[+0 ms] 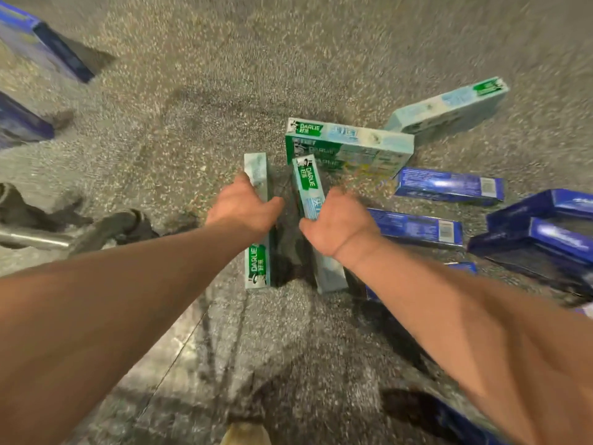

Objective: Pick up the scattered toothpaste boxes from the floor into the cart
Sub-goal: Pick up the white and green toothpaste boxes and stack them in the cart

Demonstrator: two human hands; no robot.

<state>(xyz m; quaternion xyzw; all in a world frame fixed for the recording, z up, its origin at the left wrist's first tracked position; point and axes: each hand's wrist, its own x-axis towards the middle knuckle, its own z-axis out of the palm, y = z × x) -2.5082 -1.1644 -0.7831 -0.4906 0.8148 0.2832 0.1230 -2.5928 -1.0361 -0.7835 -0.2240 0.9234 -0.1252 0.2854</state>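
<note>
Speckled grey floor [192, 91] w/ toothpaste boxes all over, frame's pretty motion-blurred tbh. Person is reaching down w/ both arms at once, prob to grab two per trip instead of one. Left hand [244, 203] is wrapped over the left green box [256, 268], thumb on the inner side, fingers over the far edge. Grip sits past the box's middle, so the DARLIE end sticks out toward the person. Right hand [337, 226] is clamped on the right green box [308, 178], which leans a bit and pokes out both above and below the fist. Can't tell if either is off the ground yet. Bigger green pack [349, 146] sits just behind, blue boxes [449, 186] to the right not picked up yet. Metal bar [32, 240] + wheel [125, 223] at left looks like the cart's base imo, near the left arm.
</note>
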